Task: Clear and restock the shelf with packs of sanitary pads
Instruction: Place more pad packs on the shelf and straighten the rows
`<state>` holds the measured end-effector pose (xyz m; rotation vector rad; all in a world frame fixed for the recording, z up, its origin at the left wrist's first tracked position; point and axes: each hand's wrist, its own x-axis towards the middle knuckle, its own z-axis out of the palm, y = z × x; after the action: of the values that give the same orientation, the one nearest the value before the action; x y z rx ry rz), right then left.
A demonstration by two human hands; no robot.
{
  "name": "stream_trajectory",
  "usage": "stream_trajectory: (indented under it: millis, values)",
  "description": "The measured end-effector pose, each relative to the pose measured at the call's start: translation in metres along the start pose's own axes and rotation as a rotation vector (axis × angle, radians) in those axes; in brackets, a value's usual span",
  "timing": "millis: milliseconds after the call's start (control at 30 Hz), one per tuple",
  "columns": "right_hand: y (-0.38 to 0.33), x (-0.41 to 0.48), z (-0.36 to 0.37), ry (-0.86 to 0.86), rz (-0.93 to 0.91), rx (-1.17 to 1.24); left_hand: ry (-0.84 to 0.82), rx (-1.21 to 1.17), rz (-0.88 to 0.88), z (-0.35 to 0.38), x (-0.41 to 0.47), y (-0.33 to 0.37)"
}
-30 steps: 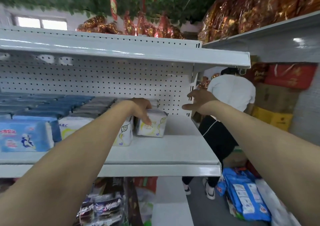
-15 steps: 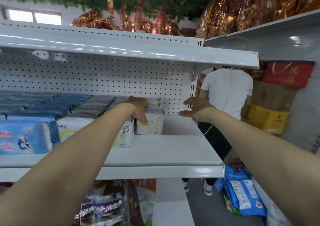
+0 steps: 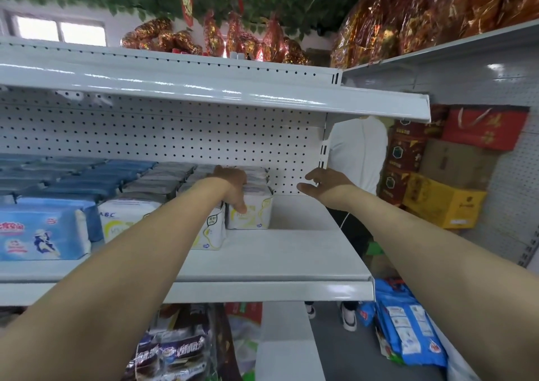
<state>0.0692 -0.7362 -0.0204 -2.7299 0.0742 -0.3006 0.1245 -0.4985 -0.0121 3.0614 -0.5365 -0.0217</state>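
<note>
step: likely restocking, seating white-yellow plastic pad pack on white metal shelf
left hand: grips that pack, thumb on front
right hand: spread, empty
next: probably square it up, let go

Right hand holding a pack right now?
No: the right hand hangs open and empty over the shelf, to the right of the white pack that the left hand grips.

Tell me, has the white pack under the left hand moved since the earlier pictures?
No. The white pack stays where it was on the shelf, beside the neighbouring pack and equally far from the upright post.
</note>
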Motion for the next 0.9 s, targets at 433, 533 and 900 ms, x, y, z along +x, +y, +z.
stream_trajectory:
  millis: [433, 533, 900]
  values:
    - [-0.012, -0.014, -0.011, -0.072, -0.058, -0.025, 0.075, -0.121, -0.110, -0.017, -0.040, 0.005]
    - [-0.021, -0.018, -0.014, -0.067, -0.098, -0.035, 0.114, -0.123, -0.160, -0.023, -0.055, 0.003]
    - [-0.115, -0.053, -0.004, 0.006, -0.247, -0.010, 0.414, -0.302, -0.313, -0.016, -0.168, -0.083]
